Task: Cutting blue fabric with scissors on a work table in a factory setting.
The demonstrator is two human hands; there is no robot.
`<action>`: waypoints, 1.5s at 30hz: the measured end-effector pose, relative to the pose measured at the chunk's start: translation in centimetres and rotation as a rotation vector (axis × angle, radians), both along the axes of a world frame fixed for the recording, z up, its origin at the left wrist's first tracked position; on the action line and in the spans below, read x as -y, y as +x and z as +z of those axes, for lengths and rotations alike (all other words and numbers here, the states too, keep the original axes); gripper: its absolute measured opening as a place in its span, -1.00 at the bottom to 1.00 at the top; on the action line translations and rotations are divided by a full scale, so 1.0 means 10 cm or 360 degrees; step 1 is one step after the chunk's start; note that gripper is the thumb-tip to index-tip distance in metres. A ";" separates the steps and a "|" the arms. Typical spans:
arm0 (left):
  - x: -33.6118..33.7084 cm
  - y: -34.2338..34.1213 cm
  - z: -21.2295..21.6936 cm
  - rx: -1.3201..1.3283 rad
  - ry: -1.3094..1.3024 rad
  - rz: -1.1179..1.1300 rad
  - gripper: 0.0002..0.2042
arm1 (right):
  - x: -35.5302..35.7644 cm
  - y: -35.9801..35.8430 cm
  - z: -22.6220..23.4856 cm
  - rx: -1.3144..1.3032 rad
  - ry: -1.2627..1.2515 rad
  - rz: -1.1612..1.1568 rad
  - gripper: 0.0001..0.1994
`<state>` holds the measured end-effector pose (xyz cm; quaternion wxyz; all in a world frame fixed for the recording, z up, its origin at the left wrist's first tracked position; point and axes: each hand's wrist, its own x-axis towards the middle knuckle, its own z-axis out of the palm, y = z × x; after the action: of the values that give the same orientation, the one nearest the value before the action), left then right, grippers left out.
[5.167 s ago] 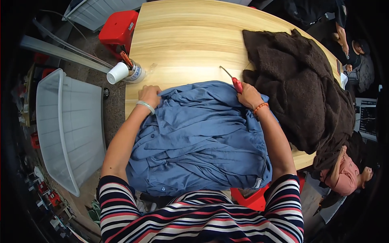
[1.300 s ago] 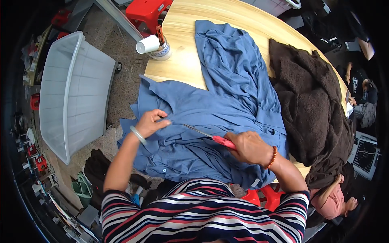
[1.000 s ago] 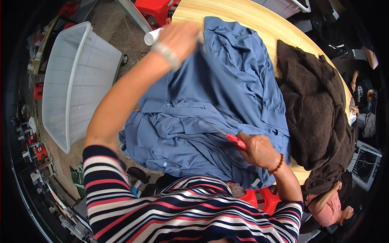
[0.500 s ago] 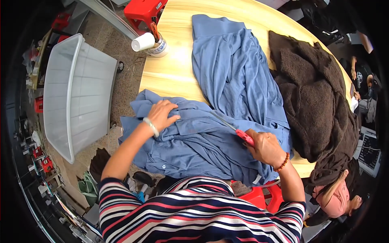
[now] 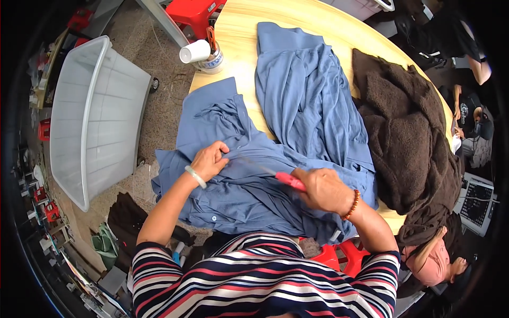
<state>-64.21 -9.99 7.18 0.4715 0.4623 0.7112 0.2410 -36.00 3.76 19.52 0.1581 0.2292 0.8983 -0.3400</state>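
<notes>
A blue garment lies bunched across the near side of the table, one flap of it spread toward the far left. My left hand is closed, its fingers pinching the cloth near the middle of that flap. In my right hand is a red-handled tool with a thin metal blade. The blade is blurred and points left over the cloth, toward my left fingers; its exact kind is hard to make out. A second blue garment stretches away lengthwise just beyond.
Dark brown fleecy cloth is heaped on the right of the wooden table. A white cup and a jar stand by the left edge. On the floor left is a grey wheeled bin; a red stool stands behind. Other people sit to the right.
The far-left flap of the blue garment now lies opened outward, away from me. My right hand and the red-handled tool have moved left, closer to my left hand, whose fingers have curled in.
</notes>
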 end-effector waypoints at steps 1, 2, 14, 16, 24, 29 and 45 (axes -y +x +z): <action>0.04 -0.02 0.06 0.0031 -0.0025 0.0000 -0.78 | -0.02 0.06 -0.04 -0.0001 0.0000 -0.0010 -0.73; 0.05 -0.04 0.10 0.0030 -0.0083 -0.0048 -0.73 | -0.03 0.12 -0.08 -0.0004 0.0054 -0.0101 -0.73; -0.95 0.51 -0.51 -0.0902 -0.0108 0.0179 -0.51 | 0.01 0.32 -0.18 0.0056 0.0177 -0.0312 -0.73; -0.82 0.33 -0.92 -0.0564 0.0021 0.0340 -0.65 | 0.02 0.34 -0.16 0.0096 0.0160 -0.0303 -0.74; -0.59 -0.02 -0.94 0.1332 -0.0142 0.1521 -0.86 | -0.16 -0.15 -0.19 0.0051 0.0180 -0.0269 -0.77; -0.64 0.03 -0.92 0.1367 -0.0143 0.1542 -0.85 | -0.30 -0.52 -0.39 -0.0054 0.0275 -0.0181 -0.75; -2.66 0.38 0.55 -0.0379 0.1390 -0.0335 -0.69 | -0.13 0.36 -0.10 0.0029 0.0191 -0.0229 -0.76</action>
<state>-60.42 16.65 12.66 0.1695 0.7117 0.5415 0.4141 -32.44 5.05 18.50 0.1274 0.3053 0.8967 -0.2939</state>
